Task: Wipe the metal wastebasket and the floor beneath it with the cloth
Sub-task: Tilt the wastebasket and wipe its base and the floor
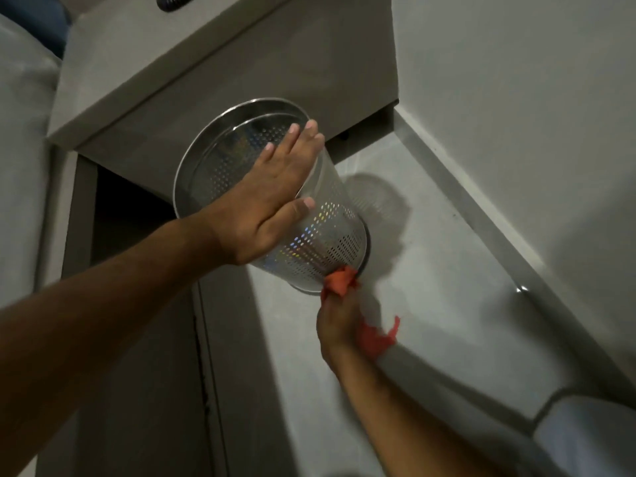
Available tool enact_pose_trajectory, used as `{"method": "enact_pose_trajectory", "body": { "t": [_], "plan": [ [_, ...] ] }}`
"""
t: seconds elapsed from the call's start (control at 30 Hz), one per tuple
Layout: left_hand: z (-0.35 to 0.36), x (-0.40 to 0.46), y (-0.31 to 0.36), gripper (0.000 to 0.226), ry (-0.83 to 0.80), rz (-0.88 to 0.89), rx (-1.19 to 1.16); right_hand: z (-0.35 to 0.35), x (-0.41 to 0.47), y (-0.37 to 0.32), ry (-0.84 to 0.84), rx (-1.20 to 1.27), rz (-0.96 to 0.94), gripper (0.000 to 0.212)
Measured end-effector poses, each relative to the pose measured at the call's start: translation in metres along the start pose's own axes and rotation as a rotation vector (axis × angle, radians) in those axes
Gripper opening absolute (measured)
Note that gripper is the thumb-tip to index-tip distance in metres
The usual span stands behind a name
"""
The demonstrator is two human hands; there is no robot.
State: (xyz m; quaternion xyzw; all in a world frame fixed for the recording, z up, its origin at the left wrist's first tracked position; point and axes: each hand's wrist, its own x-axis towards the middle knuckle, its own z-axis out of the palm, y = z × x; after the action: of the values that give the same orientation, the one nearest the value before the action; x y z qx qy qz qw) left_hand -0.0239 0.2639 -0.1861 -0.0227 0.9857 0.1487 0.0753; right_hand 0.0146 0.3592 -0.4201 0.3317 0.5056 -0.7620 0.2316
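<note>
The perforated, shiny steel wastebasket (320,232) is tipped over, its open rim leaning toward the grey cabinet (213,98) and its base edge resting on the pale tiled floor (430,287), near where the floor meets the cabinet. The left hand (265,208) lies flat and open across the basket's upper side, fingers spread, pressing rather than gripping, and that is what steadies the tilt. Down below, the right hand (335,325) is closed around a bunched orange cloth (340,282), pushing its front wad against the lower edge of the base, right where metal meets floor; a loose tail of cloth trails behind the hand. The basket looks thin-walled, light and stiff, and probably slick, so a flat palm could slide; hooking fingers over the rolled rim looks like the surer hold. The cloth is soft and crumples easily, good for working into that bottom seam. The floor under the basket still looks to need a pass.
</note>
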Motion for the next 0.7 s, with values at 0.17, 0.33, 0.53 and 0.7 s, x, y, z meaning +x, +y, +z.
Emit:
{"method": "enact_pose_trajectory", "body": {
  "t": [0.17, 0.33, 0.53, 0.7],
  "plan": [
    [0.001, 0.007, -0.009, 0.067, 0.015, 0.000, -0.065, 0.061, 0.038, -0.047, -0.020, 0.013, -0.095, 0.024],
    [0.011, 0.023, -0.004, 0.069, 0.110, -0.213, -0.347, 0.072, 0.093, -0.067, -0.314, -0.145, -0.145, 0.033],
    [0.021, 0.056, 0.025, 0.069, 0.350, -0.653, -0.300, 0.034, 0.081, -0.041, -0.485, -0.342, -0.276, 0.036],
    [0.021, 0.054, 0.029, 0.068, 0.327, -0.645, -0.103, 0.041, 0.035, -0.060, -0.487, -0.195, -0.359, 0.044]
  ]
}}
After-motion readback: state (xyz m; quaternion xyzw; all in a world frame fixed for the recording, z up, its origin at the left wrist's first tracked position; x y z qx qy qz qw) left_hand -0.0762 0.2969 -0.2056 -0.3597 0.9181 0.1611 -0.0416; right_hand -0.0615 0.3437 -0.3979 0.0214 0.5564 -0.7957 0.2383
